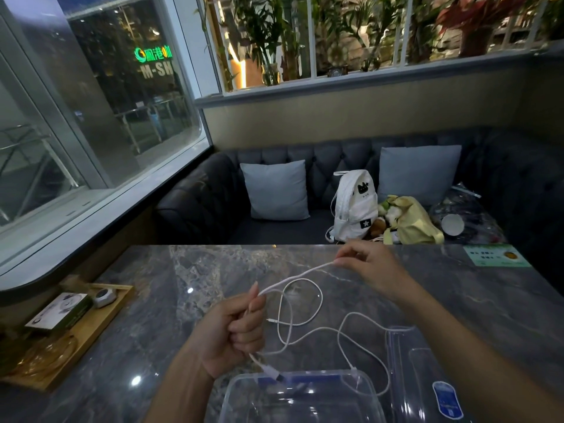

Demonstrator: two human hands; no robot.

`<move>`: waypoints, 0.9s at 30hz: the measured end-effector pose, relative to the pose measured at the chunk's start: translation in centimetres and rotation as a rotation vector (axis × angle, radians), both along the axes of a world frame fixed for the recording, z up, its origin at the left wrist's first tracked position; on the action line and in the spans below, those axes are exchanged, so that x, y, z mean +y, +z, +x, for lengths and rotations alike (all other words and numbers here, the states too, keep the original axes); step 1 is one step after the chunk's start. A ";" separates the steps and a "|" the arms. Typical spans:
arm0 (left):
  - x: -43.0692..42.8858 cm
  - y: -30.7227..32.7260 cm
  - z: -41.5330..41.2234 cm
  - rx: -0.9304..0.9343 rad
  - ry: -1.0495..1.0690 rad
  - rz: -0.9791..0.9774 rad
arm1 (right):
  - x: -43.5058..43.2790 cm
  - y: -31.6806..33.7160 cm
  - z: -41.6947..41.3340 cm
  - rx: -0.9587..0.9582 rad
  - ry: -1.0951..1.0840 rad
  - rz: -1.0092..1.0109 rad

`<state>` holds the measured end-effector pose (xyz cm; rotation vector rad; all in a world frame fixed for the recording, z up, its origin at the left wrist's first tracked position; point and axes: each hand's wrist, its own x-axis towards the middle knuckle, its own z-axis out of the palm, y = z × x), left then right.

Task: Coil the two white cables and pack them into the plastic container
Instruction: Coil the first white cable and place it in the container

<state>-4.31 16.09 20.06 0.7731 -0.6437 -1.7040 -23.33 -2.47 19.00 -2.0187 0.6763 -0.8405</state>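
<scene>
My left hand (pixel 235 332) grips a white cable (pixel 297 274) in its fist above the grey marble table (pixel 213 270). The cable runs taut up to my right hand (pixel 367 267), which pinches it between thumb and fingers. One plug end hangs below my left fist over the clear plastic container (pixel 244 389) at the near edge. A second white cable (pixel 345 326) lies in loose loops on the table between my hands and the container. The container's clear lid (pixel 427 367) lies flat to its right.
A wooden tray (pixel 100 325) with a box and small items sits at the table's left. Beyond the far edge stands a dark sofa (pixel 201 193) with two cushions, a white backpack (pixel 354 206) and a yellow bag (pixel 412 222). A green sticker (pixel 494 254) marks the far right corner.
</scene>
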 end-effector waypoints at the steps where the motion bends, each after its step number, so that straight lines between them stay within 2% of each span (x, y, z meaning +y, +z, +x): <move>1: 0.1 0.0 -0.1 -0.013 0.001 -0.013 | 0.0 -0.2 0.0 0.000 -0.027 -0.017; 8: 0.7 -1.3 -1.2 -0.068 0.017 -0.032 | 0.2 -0.2 0.5 -0.035 -0.172 -0.035; 13: 1.7 -1.3 -1.1 0.139 -0.051 -0.082 | 0.7 -1.3 -0.7 0.122 -0.198 -0.326; 15: 2.2 -1.1 -1.0 0.266 -0.053 -0.186 | 1.0 -2.1 -0.9 0.147 -0.156 -0.285; 19: 3.0 -0.8 -0.4 0.350 0.040 -0.329 | 1.6 -3.8 -1.4 0.181 -0.086 -0.187; 20: 3.1 -0.8 -0.1 0.404 0.047 -0.343 | 1.9 -4.1 -1.4 0.243 -0.073 -0.237; 24: 3.2 -1.0 1.3 0.663 0.071 -0.346 | 4.7 -3.4 -0.6 0.422 -0.089 -0.858; 26: 3.1 -0.9 1.5 0.662 0.140 -0.300 | 6.1 -2.6 0.1 0.582 0.041 -0.972; 27: 2.9 -0.8 1.4 0.595 0.231 -0.245 | 6.8 -2.1 0.5 0.678 0.100 -0.991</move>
